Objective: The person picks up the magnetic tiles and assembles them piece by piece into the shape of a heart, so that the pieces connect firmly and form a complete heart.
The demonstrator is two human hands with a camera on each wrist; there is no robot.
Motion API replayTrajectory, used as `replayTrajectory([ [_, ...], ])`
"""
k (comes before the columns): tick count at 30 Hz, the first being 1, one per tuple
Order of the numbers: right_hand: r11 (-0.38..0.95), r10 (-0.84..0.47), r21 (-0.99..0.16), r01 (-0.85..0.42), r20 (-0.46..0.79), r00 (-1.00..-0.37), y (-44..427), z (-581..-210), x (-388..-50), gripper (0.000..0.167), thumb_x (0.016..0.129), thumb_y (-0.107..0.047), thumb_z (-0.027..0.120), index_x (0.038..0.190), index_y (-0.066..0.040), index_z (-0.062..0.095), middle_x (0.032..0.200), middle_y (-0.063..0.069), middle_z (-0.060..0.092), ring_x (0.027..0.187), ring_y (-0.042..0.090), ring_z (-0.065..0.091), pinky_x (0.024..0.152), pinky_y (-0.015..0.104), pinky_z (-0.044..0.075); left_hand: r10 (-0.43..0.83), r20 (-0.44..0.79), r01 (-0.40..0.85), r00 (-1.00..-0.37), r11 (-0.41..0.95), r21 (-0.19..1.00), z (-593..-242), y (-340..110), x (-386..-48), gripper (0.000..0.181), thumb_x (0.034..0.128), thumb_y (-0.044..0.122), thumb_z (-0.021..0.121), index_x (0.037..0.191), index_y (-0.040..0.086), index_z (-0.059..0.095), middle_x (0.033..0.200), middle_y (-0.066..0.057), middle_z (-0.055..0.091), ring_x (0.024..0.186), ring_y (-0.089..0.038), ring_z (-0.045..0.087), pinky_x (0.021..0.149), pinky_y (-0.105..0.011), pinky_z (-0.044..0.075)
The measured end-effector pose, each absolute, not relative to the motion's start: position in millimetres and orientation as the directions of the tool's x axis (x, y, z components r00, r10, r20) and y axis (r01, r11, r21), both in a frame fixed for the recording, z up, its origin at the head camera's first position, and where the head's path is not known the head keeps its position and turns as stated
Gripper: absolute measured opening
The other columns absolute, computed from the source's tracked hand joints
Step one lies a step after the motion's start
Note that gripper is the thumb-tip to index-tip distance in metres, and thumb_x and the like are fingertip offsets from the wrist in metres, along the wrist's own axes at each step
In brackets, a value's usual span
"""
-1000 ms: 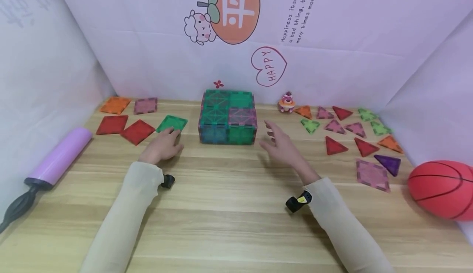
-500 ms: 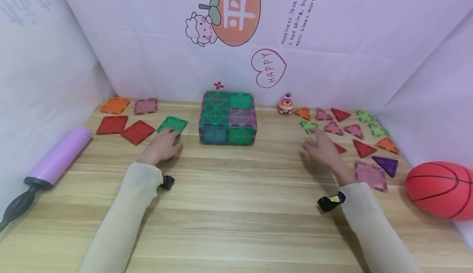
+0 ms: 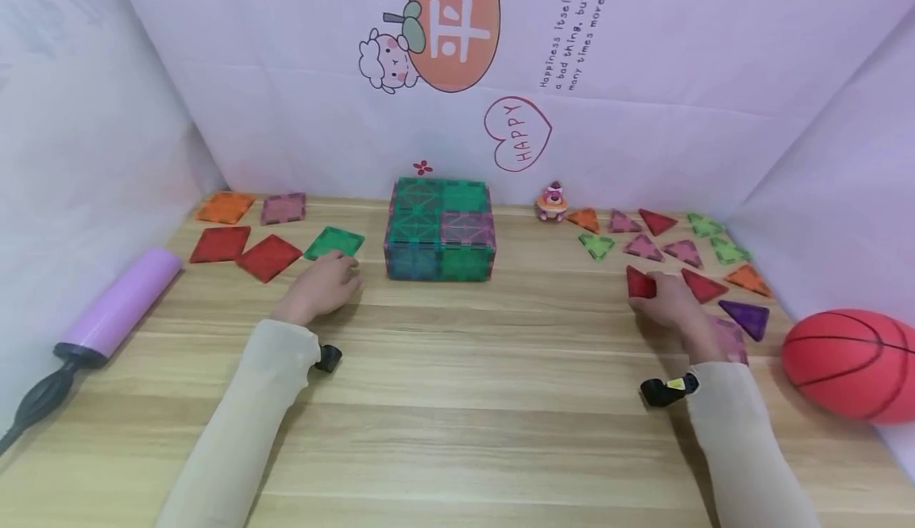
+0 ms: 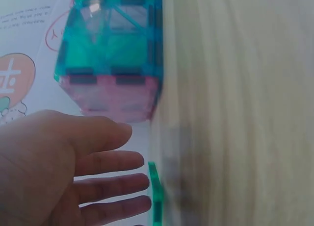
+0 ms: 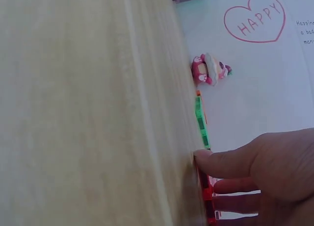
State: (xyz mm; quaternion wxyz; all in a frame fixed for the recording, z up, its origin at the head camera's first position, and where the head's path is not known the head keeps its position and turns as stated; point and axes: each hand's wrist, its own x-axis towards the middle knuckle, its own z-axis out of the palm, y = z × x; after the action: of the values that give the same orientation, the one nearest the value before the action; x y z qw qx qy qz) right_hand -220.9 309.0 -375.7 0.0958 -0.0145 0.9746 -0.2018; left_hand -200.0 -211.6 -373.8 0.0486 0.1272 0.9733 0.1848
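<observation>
In the head view my left hand (image 3: 325, 286) rests by the near edge of a green square magnetic tile (image 3: 334, 243), its fingers loose. The left wrist view shows that hand's fingers extended and holding nothing, with the green tile (image 4: 156, 196) just past the fingertips. My right hand (image 3: 668, 303) pinches a red triangular magnetic tile (image 3: 638, 283) flat on the table, thumb at its near edge and fingers over it. Part of the tile is hidden. A box of joined magnetic tiles (image 3: 439, 230), green, blue and pink, stands between the hands.
Red squares (image 3: 268, 257), an orange square (image 3: 225, 207) and a pink square (image 3: 283, 208) lie left. Several triangles surround the right hand, including a purple triangle (image 3: 745, 318). A small figurine (image 3: 551, 202) stands behind. A purple pump (image 3: 121, 303) and red ball (image 3: 851, 365) lie at the sides.
My right hand has moved right from beside the tile box, past the green triangle, and down onto the red triangular tile. My left hand has stayed nearly in place.
</observation>
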Motion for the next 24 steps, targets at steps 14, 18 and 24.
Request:
replayTrajectory([
  [14,0.906,-0.051,-0.422,0.020,-0.157,-0.986,284.4,-369.5,-214.6,0.075,0.076,-0.019,0.073,0.132,0.013,0.035,0.116,0.037,0.038,0.097,0.045,0.043,0.075,0.051,0.048,0.320,-0.053,0.271,-0.946,0.870,0.412,-357.6,-183.9,-182.3,0.045,0.0983,0.020,0.047,0.134,-0.007,0.048,0.137,-0.025,0.049,0.129,-0.040,0.044,0.105,-0.053,0.038],
  [18,0.872,-0.119,-0.488,-0.029,-0.155,-0.981,266.2,-367.7,-214.0,0.070,0.075,-0.012,0.076,0.129,0.006,0.035,0.120,0.036,0.041,0.102,0.045,0.046,0.082,0.054,0.047,0.363,-0.077,0.301,-0.928,0.858,0.416,-351.9,-172.7,-176.0,0.042,0.0980,0.020,0.049,0.130,-0.006,0.052,0.130,-0.023,0.056,0.119,-0.036,0.054,0.098,-0.050,0.045],
  [24,0.831,-0.238,-0.532,-0.162,-0.078,-0.968,229.9,-365.9,-206.8,0.042,0.083,-0.002,0.066,0.122,-0.001,0.049,0.118,0.028,0.055,0.104,0.039,0.053,0.087,0.053,0.047,0.450,-0.096,0.384,-0.888,0.839,0.386,-345.5,-149.6,-164.6,0.039,0.0975,0.024,0.051,0.125,-0.003,0.057,0.119,-0.019,0.064,0.110,-0.031,0.061,0.093,-0.046,0.049],
])
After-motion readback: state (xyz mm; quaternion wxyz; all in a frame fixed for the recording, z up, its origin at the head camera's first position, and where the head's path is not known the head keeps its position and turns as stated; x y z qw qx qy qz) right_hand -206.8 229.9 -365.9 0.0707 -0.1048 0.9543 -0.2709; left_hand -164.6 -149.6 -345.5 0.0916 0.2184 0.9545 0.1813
